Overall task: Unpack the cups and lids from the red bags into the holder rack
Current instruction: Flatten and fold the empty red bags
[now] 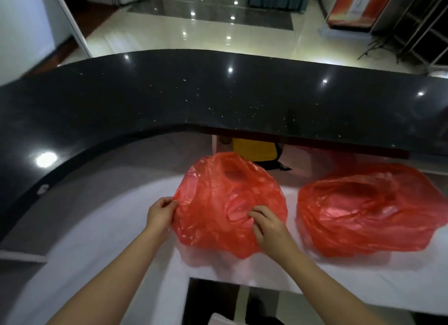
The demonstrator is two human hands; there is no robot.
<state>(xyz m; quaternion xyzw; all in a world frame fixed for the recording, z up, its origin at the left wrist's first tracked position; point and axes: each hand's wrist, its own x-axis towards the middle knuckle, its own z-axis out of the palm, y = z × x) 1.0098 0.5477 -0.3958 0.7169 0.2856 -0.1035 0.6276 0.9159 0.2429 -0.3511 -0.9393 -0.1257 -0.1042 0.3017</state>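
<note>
Bags come to two, both red, thin and crinkled, lying side by side but apart on the white table [101, 247]: the left bag [225, 194] sits in front of the person and the right bag [371, 211] lies off to the right, untouched. What either bag holds cannot be made out through the plastic. Two bare hands work on the left bag. The left hand [161, 214] is at the bag's left edge, fingers curled, pinching a fold of plastic between thumb and fingertips. The right hand [268, 225] lies on the bag's top near its front, palm down, fingers bent and gathered into the film, gripping a bunch of it. Both forearms reach forward from the lower edge of the view, the left one angled in from the lower left and the right one from the lower right, so the wrists draw closer together toward the bag. One curved black counter [218, 94] with a glossy, speckled top rises behind the table and sweeps round to the left. Under its edge, just behind the left bag, a yellow object [254, 149] shows, too dim to identify. Beyond the counter lies a shiny tiled floor [169, 36] with light reflections.
</note>
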